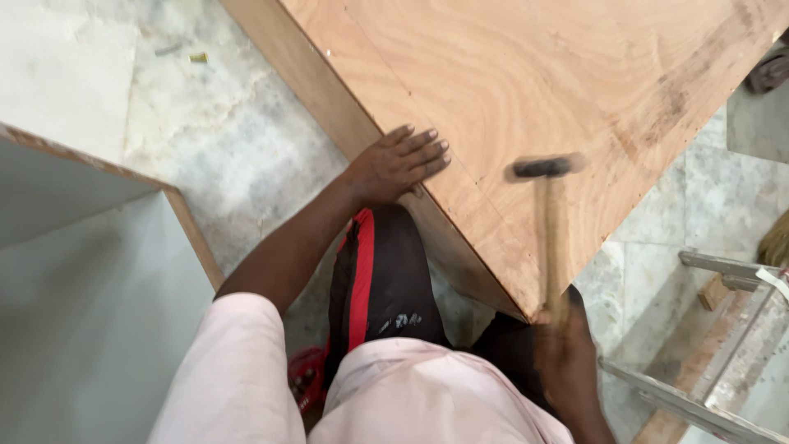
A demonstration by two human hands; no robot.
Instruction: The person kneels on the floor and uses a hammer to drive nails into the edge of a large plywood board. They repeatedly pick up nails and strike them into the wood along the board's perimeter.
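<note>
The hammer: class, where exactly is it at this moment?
In the head view, the hammer is right of centre, gripped by the right hand, its blurred head over the plywood panel, right of the flat left hand.

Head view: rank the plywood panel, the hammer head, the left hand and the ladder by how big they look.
1. Plywood panel, by far the largest.
2. Ladder, though partly cut off by the frame.
3. Left hand, lying flat on the panel's edge.
4. Hammer head, smallest and blurred.
</note>
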